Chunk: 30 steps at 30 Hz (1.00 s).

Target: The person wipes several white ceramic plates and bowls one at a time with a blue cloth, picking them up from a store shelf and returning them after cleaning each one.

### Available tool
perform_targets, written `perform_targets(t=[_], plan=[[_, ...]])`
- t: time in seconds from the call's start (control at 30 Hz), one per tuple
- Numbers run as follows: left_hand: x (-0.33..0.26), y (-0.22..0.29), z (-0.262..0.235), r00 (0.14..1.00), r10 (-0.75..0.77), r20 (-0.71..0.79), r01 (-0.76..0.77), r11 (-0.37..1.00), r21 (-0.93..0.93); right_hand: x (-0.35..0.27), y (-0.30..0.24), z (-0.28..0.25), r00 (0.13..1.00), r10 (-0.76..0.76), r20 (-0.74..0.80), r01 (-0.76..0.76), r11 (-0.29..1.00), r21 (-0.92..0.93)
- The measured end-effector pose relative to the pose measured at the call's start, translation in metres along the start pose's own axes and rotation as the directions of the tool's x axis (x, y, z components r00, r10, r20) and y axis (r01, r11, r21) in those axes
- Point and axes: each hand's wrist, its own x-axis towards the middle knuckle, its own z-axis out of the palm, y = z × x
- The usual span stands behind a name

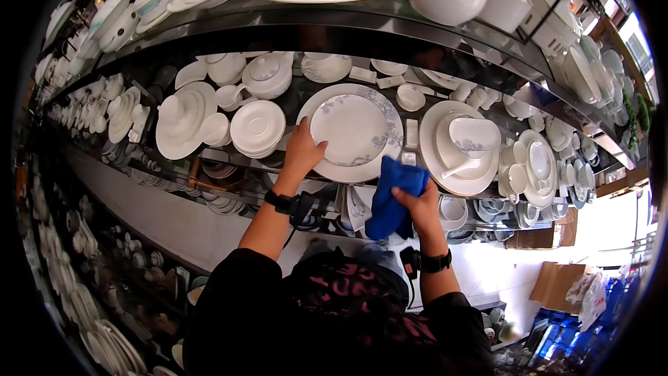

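A large white plate (395, 115) lies on the shelf in front of me, and a smaller white plate with grey-blue flowers (348, 129) rests on it. At the left rim of these plates is my left hand (303, 151), its thumb and index finger spread apart over the rim; its other fingers are partly hidden. My right hand (419, 207) is closed on a bunched blue cloth (391, 198), held just off the near right side of the plates.
Stacked saucers (258, 127) stand left of the plates. To the right, a plate stack (432, 157) carries a rectangular dish (474, 134) and a white spoon (460, 167). An upper shelf (334, 15) loaded with tureens overhangs the far side. A cardboard box (559, 285) sits at lower right.
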Motion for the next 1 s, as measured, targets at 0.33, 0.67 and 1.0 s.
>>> perform_targets(t=[0.33, 0.67, 1.0], plan=[[0.019, -0.014, -0.011, 0.919, -0.178, 0.353, 0.34, 0.811, -0.477, 0.042, -0.039, 0.079, 0.73, -0.683, 0.005, 0.596, 0.633, -0.494], [-0.023, 0.013, -0.021, 0.965, -0.038, 0.261, 0.253, 0.415, -0.874, 0.053, -0.035, 0.102, 0.871, -0.488, -0.056, 0.441, 0.827, -0.35], [-0.076, 0.018, -0.017, 0.976, 0.08, 0.2, 0.188, 0.135, -0.973, 0.019, -0.014, 0.119, 0.666, -0.667, 0.334, 0.649, 0.297, -0.7]])
